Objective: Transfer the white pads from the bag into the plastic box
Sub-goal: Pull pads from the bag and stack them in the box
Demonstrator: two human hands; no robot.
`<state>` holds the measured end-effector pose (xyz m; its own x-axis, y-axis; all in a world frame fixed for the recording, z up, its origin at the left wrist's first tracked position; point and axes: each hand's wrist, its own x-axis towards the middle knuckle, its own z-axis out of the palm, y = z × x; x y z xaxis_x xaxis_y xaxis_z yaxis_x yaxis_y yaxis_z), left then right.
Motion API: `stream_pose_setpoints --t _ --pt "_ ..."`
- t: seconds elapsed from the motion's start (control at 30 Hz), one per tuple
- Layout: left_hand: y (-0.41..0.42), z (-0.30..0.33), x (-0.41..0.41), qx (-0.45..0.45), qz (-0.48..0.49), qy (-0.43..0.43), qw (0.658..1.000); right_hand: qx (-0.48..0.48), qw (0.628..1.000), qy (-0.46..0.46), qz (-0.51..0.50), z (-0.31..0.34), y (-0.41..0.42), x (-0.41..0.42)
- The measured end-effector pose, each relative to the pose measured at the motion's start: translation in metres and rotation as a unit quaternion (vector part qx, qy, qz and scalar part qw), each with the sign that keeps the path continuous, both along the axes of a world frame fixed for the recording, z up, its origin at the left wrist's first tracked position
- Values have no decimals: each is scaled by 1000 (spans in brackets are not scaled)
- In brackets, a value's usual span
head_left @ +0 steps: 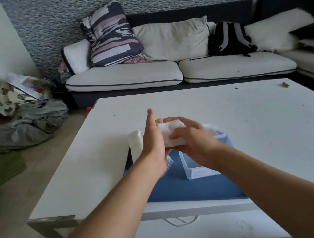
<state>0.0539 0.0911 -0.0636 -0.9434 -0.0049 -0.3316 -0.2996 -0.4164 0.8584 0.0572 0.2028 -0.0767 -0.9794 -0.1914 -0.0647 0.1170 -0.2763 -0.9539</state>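
Observation:
A stack of white pads (pixel 167 135) is held up above the table between both hands. My right hand (pixel 193 140) grips the stack from the right with curled fingers. My left hand (pixel 153 141) presses flat against its left side, fingers straight. A second block of white pads (pixel 135 144) stands on the table just left of my left hand, with the clear bag (pixel 168 162) partly hidden below my left wrist. The clear plastic box (pixel 202 169) sits on a blue mat (pixel 191 190) under my right wrist; its inside is mostly hidden.
The white table (pixel 253 126) has a small brown stub (pixel 285 85) at its far right. Behind it stands a sofa with cushions (pixel 171 39) and a black backpack (pixel 229 37). Clothes and bags (pixel 24 116) lie on the floor at left.

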Motion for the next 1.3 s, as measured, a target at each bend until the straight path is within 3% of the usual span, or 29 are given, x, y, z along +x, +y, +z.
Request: stream_pose_setpoints --t 0.23,0.33,0.4,0.5,0.57,0.83,0.93,1.03,1.1,1.17,1.3 --pt "15 -8 10 -11 37 -8 999 94 981 9 -171 -5 -26 -1" --pt "19 -7 15 -32 12 -10 999 217 934 82 -270 -7 -29 -7" --pt "18 -6 15 7 12 -47 999 292 899 129 -301 -6 -30 -7" --pt "11 -3 13 88 -3 -96 991 415 837 198 -297 -9 -29 -9" --pt "9 -7 10 83 -36 -76 993 468 809 219 -281 -10 -31 -9" --pt "15 -6 5 35 -7 -6 999 295 898 159 -285 -1 -35 -12" --pt "17 -5 9 -96 -35 66 993 261 913 101 -298 -1 -26 -16" --pt "16 -13 10 -248 -60 200 946 133 951 -47 -276 2 -17 -19" --pt "15 -20 10 -316 -50 235 918 95 960 -105 -240 6 -12 -16" --pt "14 -20 9 -324 5 210 923 105 968 -102 -205 11 -8 -12" --pt "12 -9 1 -221 57 81 970 201 972 -11 -125 13 2 -8"
